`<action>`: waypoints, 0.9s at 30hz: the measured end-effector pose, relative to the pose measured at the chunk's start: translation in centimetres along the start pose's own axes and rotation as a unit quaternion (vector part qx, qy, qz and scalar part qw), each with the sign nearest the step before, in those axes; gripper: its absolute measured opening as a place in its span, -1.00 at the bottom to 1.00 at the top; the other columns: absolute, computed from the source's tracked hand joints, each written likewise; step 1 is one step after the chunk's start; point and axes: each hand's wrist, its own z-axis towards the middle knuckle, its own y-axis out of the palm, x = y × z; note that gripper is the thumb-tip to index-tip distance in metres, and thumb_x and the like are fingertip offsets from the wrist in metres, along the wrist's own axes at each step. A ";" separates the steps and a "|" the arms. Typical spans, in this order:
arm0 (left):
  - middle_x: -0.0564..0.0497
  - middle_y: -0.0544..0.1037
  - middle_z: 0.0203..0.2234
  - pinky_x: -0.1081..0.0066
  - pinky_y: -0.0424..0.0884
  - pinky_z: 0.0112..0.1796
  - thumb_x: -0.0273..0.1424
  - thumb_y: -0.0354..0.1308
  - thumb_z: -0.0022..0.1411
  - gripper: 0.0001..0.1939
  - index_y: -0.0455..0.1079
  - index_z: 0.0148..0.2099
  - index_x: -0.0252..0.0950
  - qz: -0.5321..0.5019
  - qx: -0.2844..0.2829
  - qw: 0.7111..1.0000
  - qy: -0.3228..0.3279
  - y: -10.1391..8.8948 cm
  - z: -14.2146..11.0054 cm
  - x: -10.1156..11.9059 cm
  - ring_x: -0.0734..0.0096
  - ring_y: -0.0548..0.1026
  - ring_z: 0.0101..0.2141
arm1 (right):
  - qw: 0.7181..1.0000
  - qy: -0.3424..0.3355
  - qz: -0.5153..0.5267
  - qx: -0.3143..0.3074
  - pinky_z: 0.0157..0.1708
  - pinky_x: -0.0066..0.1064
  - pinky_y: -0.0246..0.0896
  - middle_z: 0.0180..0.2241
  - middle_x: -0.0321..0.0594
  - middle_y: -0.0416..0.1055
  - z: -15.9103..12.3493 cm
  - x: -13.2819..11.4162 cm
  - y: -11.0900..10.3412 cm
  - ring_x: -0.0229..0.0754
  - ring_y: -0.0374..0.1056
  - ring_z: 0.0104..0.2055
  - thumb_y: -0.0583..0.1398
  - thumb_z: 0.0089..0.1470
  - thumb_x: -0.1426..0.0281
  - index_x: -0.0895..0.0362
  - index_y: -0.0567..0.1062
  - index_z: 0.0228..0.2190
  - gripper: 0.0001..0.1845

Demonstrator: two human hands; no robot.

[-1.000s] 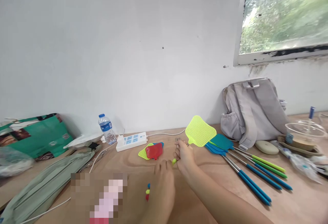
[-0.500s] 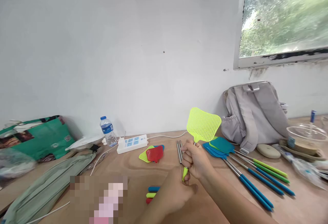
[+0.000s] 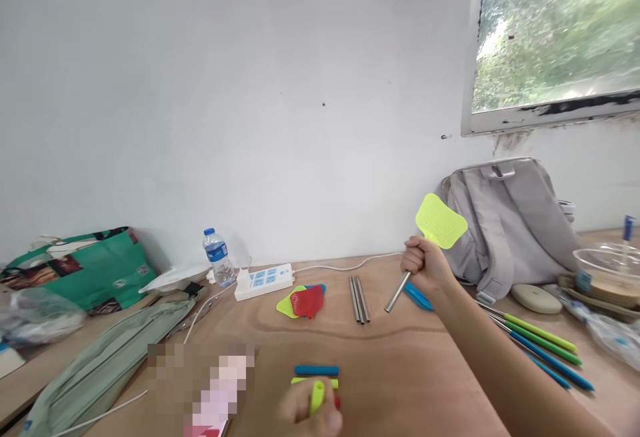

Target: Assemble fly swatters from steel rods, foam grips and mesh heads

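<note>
My right hand (image 3: 425, 267) is closed around a yellow-green fly swatter (image 3: 440, 221), gripping it just under the mesh head. Its bare metal rod (image 3: 397, 292) sticks down and left from my fist, above the wooden table (image 3: 400, 370). My left hand (image 3: 313, 414) sits at the bottom edge, pinched on a yellow-green handle sleeve (image 3: 317, 397). Just beyond it lie a blue sleeve (image 3: 316, 370), another yellow-green sleeve and a red one. Loose metal rods (image 3: 359, 298) lie between the two hands.
Finished swatters with blue and green handles (image 3: 540, 344) lie to the right, before a grey backpack (image 3: 510, 220). Red, blue and yellow swatter heads (image 3: 303, 300), a power strip (image 3: 264, 280), a water bottle (image 3: 218, 266) and a green bag (image 3: 85, 270) line the wall side.
My right hand has swung the yellow-green swatter up and to the right. The green sleeve came off the rod and stayed in my left hand, which dropped toward the bottom edge.
</note>
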 end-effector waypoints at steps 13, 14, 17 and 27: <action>-0.04 0.40 -0.16 0.33 0.29 -0.12 -0.63 -0.16 0.12 -0.41 0.15 0.16 -0.06 0.617 0.066 0.766 0.170 -3.6 1.4 -7.9 0.31 0.34 -0.16 | 0.980 0.165 -0.071 0.089 -0.82 -0.60 -0.46 -0.78 -0.59 -0.30 -3.3 7.8 -8.2 -0.47 -0.39 -0.77 0.06 -0.13 0.53 0.07 -0.05 -0.68 -0.65; -0.05 0.41 -0.16 0.32 0.30 -0.12 -0.64 -0.17 0.12 -0.40 0.14 0.16 -0.07 0.627 0.057 0.754 0.187 -3.6 1.5 -8.1 0.31 0.35 -0.16 | 0.978 0.169 -0.074 0.095 -0.81 -0.60 -0.46 -0.78 -0.59 -0.29 -3.5 7.9 -8.6 -0.47 -0.39 -0.77 0.06 -0.14 0.53 0.07 -0.04 -0.68 -0.66; -0.06 0.40 -0.11 0.26 0.30 -0.09 -0.66 -0.14 0.06 -0.38 0.16 0.15 -0.08 0.651 0.058 0.729 0.202 -4.1 1.7 -8.4 0.26 0.35 -0.12 | 0.976 0.171 -0.079 0.110 -0.79 -0.59 -0.45 -0.77 -0.59 -0.27 -3.9 8.3 -9.5 -0.47 -0.37 -0.77 0.06 -0.14 0.54 0.08 -0.03 -0.68 -0.68; -0.03 0.22 0.12 0.11 0.02 0.10 -0.55 -0.03 -0.09 -0.30 0.16 0.17 -0.15 0.606 0.152 0.780 0.050 -5.1 3.7 -7.8 0.14 0.13 0.11 | 0.979 0.178 -0.061 0.083 -0.76 -0.58 -0.46 -0.75 -0.57 -0.27 -3.6 9.9 -10.2 -0.46 -0.34 -0.76 0.04 -0.10 0.47 0.07 -0.08 -0.68 -0.66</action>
